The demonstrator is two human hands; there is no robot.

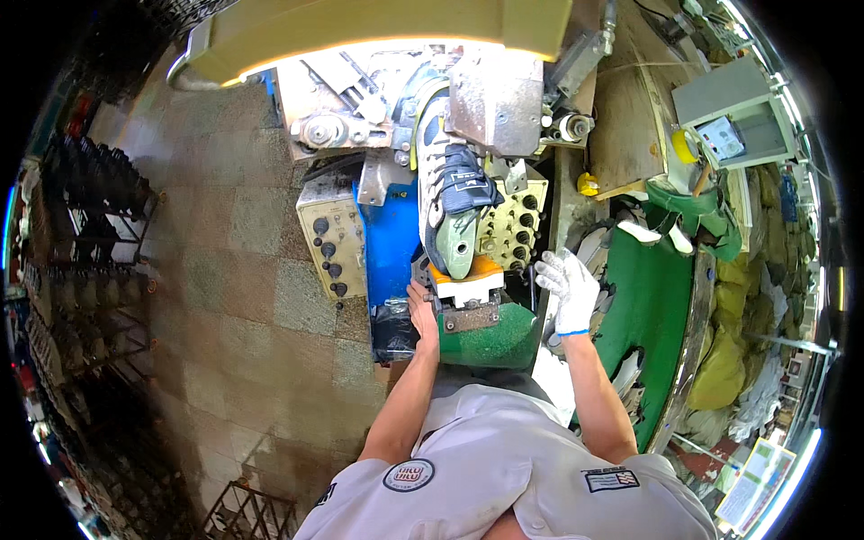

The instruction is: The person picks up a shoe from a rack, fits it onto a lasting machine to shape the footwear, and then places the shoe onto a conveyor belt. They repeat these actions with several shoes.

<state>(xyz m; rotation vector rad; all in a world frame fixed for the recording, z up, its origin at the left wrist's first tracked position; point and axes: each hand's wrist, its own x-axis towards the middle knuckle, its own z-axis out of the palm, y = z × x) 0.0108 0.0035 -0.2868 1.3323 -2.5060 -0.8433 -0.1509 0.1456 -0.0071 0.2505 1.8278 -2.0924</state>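
Note:
A shoe upper [432,171] in grey and navy, stretched over a pale green last [457,245], sits in the shoe-making machine in front of me. Its heel end points toward me and rests at an orange and white pad [477,282]. My bare left hand [421,313] lies along the left side of that pad's mount, fingers stretched up against a dark bracket. My right hand [571,290], in a white glove with a blue cuff, is raised to the right of the machine. Its fingers are apart, nothing is in them, and a thin dark lever stands close by.
Control boxes with black knobs [331,247] flank the machine's blue panel [389,234]. A bright lamp housing [378,36] hangs over it. At right, a green conveyor belt [652,315] carries shoe parts, beside a wooden table [630,117]. Racks of shoes [90,198] stand far left.

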